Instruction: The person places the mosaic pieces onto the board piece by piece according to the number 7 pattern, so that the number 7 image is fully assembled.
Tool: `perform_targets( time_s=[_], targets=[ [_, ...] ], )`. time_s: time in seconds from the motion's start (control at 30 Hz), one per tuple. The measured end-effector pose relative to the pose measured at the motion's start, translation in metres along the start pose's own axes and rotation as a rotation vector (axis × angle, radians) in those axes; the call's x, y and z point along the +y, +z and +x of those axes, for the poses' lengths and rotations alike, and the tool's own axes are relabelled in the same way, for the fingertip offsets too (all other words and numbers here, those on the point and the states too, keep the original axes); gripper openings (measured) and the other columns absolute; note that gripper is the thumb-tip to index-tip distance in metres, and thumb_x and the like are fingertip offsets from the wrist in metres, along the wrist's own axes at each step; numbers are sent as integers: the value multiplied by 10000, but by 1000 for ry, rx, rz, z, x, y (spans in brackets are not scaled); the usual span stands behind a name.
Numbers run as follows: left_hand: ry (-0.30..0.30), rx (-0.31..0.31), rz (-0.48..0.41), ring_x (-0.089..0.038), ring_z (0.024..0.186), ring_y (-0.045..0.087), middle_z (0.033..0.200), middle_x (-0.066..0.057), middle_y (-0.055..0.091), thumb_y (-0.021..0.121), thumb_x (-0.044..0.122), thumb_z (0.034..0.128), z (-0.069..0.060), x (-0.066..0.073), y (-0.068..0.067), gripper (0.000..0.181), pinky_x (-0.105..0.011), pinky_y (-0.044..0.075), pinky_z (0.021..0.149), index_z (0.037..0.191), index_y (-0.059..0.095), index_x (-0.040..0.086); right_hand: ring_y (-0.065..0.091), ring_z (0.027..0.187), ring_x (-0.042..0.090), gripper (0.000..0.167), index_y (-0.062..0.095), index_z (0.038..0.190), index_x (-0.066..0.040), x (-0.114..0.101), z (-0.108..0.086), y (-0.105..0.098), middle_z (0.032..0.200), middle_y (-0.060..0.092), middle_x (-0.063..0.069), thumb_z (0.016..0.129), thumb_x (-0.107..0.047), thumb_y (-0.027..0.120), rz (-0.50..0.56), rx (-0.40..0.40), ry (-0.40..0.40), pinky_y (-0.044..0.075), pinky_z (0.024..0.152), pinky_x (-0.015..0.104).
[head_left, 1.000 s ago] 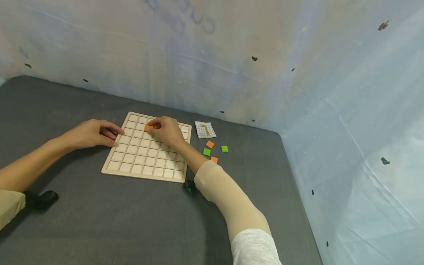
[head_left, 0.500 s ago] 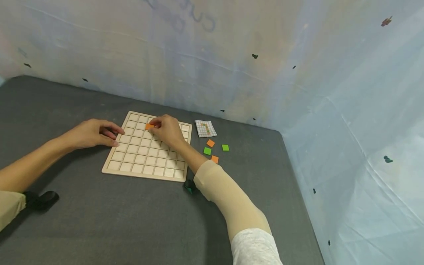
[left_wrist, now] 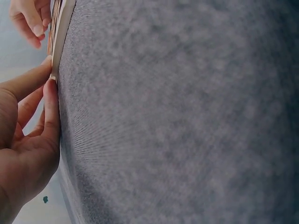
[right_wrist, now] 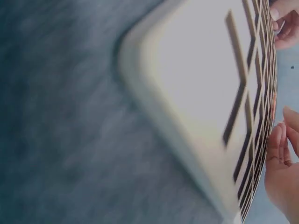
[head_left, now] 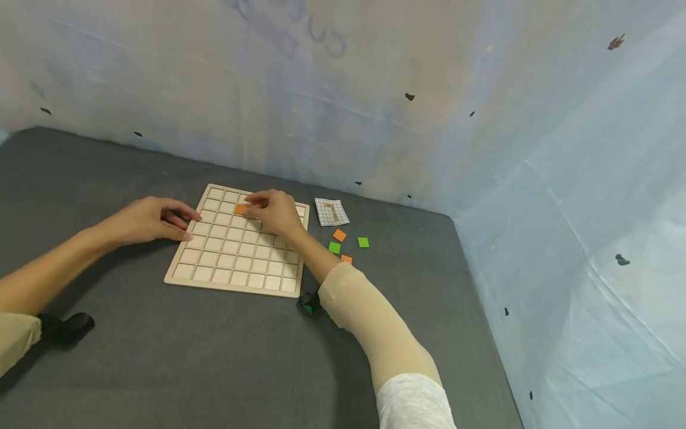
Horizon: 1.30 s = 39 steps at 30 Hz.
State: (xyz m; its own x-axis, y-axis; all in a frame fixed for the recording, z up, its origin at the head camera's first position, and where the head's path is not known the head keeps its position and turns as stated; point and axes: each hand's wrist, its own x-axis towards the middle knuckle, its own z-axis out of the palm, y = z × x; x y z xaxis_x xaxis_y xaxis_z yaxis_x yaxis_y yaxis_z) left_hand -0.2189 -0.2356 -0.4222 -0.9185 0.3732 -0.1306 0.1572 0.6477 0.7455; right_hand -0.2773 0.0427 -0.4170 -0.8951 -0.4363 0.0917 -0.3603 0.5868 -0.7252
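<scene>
A square wooden grid board (head_left: 182, 281) lies on the dark table in the head view. One orange square tile (head_left: 239, 209) lies in a cell near its far side. My right hand (head_left: 276, 211) is just right of that tile, thumb tip at its edge, index finger raised apart from the thumb. In the right wrist view, the fingers of my right hand (right_wrist: 282, 163) are over the board's surface. My left hand (head_left: 152, 220) touches the board's left edge with thumb and fingertips. The left wrist view shows the fingertips of that left hand (left_wrist: 32, 135) against the board's side.
Right of the board lie a small pattern card (head_left: 331, 212), two green tiles (head_left: 363, 242) and two orange tiles (head_left: 340, 235). One orange tile is partly behind the right forearm. A dark strap (head_left: 66, 329) hangs at the left wrist. A cloth backdrop borders the table.
My right thumb and index finger have parted and drawn slightly right, leaving the orange tile in its cell. The left hand stays at the board's edge.
</scene>
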Motion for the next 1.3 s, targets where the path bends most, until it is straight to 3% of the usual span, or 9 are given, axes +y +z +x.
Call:
perform_targets(
  time_s=[0.17, 0.5, 0.67, 1.0, 1.17, 1.3],
  targets=[
    [-1, 0, 12, -125, 967, 614, 1185, -124, 652, 792, 309, 869, 1, -1, -1, 530, -269, 520, 705, 1313, 628, 70, 635, 828, 71, 236, 746, 1142, -104, 8, -3, -14, 953, 693, 7, 922, -190, 740, 95, 29, -7, 517, 664, 214],
    [4, 6, 16, -96, 952, 613, 1198, -124, 647, 789, 303, 873, -1, -4, -5, 516, -275, 518, 706, 1311, 630, 81, 654, 904, 117, 268, 719, 1176, -51, 19, -19, -43, 1027, 705, 48, 929, -154, 728, 121, 0, -38, 536, 762, 230],
    [0, 11, 21, -68, 944, 607, 1205, -108, 644, 793, 306, 869, 0, -4, -5, 506, -275, 517, 712, 1305, 638, 100, 649, 930, 131, 266, 718, 1188, -80, 25, -34, -58, 1048, 697, 38, 939, -175, 717, 105, 15, -19, 533, 773, 244],
    [27, -46, 19, -210, 1056, 607, 1295, -155, 581, 774, 294, 888, 1, -2, -7, 522, -279, 527, 747, 1328, 603, 72, 647, 968, 144, 265, 706, 1195, -38, 40, -59, -80, 1132, 695, 66, 944, -123, 705, 111, 25, -58, 538, 824, 260],
    [26, -51, -19, -89, 1007, 592, 1305, -169, 561, 776, 280, 886, -3, -3, -7, 533, -270, 533, 760, 1336, 593, 58, 655, 988, 191, 257, 709, 1181, -36, 48, -71, -91, 1124, 695, 46, 934, -104, 713, 87, 33, -56, 542, 844, 271],
    [24, -69, -65, -72, 1022, 569, 1329, -181, 539, 770, 252, 893, -4, -2, -7, 542, -260, 532, 783, 1354, 576, 44, 658, 994, 203, 245, 717, 1169, -45, 56, -83, -104, 1119, 690, 51, 932, -107, 716, 54, 31, -56, 547, 850, 290]
  ],
)
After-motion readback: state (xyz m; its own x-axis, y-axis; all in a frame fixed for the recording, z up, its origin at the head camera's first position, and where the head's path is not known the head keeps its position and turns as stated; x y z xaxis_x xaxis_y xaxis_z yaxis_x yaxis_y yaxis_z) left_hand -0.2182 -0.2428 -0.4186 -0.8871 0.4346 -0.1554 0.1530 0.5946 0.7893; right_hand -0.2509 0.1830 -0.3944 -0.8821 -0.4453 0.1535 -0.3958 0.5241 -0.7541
